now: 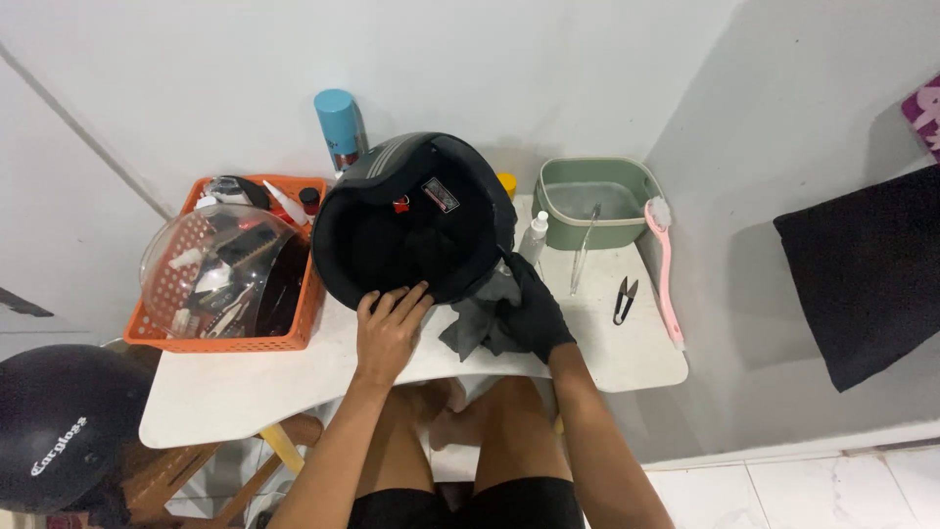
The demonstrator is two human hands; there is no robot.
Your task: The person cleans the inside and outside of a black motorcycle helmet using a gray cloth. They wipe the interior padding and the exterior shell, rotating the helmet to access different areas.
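A: Where is the helmet?

B: On the white desk, near the middle and toward the far edge, tipped so its open underside faces up at the camera. It sits just right of an orange basket and left of a green tub.

A: And the left hand?

B: Bare, palm down, forearm coming straight up from the near edge. The fingers are spread and laid over the helmet's near rim, steadying it; they rest on it rather than clench.

A: The right hand?

B: It wears a black glove. The forearm angles in from the near right, the wrist bent toward the helmet. The hand is closed on a grey cloth at the helmet's right near edge; the cloth bunches and hangs below the palm onto the desk.

A: What lies around them?

B: A clear dome visor rests in the basket over small tools and tubes. A blue spray can stands on the far side of the helmet. A small clear bottle stands between helmet and tub. A pink brush leans from the tub's right rim down the desk, with black snips just left of it. Another black helmet sits at the near left, off the desk.
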